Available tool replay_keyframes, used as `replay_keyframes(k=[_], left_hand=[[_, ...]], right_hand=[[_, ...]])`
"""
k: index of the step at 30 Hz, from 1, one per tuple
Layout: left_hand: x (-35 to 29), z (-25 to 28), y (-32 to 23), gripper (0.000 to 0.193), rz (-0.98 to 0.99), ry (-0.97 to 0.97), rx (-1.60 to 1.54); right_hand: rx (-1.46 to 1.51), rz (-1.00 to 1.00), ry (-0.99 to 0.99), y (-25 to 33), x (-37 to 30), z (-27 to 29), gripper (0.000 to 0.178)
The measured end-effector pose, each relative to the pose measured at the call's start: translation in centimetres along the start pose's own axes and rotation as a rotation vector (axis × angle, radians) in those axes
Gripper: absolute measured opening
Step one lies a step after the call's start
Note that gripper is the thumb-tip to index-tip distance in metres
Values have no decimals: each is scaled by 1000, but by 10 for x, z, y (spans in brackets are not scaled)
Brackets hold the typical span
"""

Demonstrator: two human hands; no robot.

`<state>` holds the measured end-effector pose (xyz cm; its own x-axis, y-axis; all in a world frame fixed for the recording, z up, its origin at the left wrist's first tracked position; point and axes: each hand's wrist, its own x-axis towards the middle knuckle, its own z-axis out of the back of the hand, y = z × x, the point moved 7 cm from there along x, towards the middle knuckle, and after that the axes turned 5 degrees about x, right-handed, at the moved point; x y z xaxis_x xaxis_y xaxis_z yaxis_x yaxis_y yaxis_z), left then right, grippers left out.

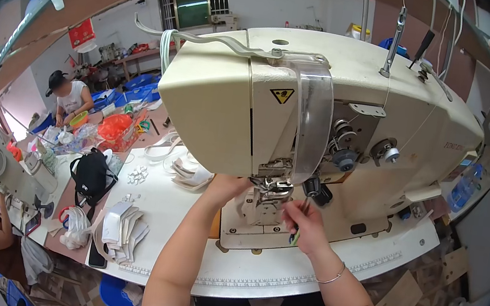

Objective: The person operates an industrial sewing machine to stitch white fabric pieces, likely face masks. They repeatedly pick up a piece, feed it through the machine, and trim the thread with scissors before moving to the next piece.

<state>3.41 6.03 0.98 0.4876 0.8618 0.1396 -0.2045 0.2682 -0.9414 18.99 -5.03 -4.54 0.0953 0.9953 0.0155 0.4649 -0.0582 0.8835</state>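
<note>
The sewing machine's cream housing (pixel 209 99) looms nearest me, its clear guard (pixel 313 118) curving down toward the needle area, where both my hands are. My right hand (pixel 305 223) is pinching a slim tool (pixel 294 239), thumb against fingers, just to the right of the metal foot assembly (pixel 272 189); a green part shows below my fingers, but blur keeps me from telling what sort of tool it is or whether its tip touches the machine. My left hand (pixel 232 190) reaches to the left side of the same assembly, its fingers mostly hidden there, so I cannot tell whether they are spread or pressed together. I judge the step in hand to be close handwork at the foot assembly, and the next move calls for a steady left hand and small, careful movement of the right, fingertips clear of the needle. On the white tabletop (pixel 157 209) to my left lie a stack of white pieces (pixel 123 230), pale strips (pixel 191 174) and small white bits (pixel 137 175).
</note>
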Motion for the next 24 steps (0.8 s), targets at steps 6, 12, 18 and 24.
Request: replay_keyframes(k=[6, 12, 18, 24], left_hand=[[-46, -16, -1, 29, 120, 34, -532], [-44, -20, 6, 25, 151, 30, -554], [-35, -20, 11, 24, 131, 43, -581], [-31, -21, 12, 23, 125, 73, -626]], right_hand=[[283, 300, -92, 38, 9, -13, 13], [221, 269, -54, 34, 12, -3, 5], [188, 259, -90, 37, 14, -5, 13], [152, 223, -121, 38, 16, -4, 13]])
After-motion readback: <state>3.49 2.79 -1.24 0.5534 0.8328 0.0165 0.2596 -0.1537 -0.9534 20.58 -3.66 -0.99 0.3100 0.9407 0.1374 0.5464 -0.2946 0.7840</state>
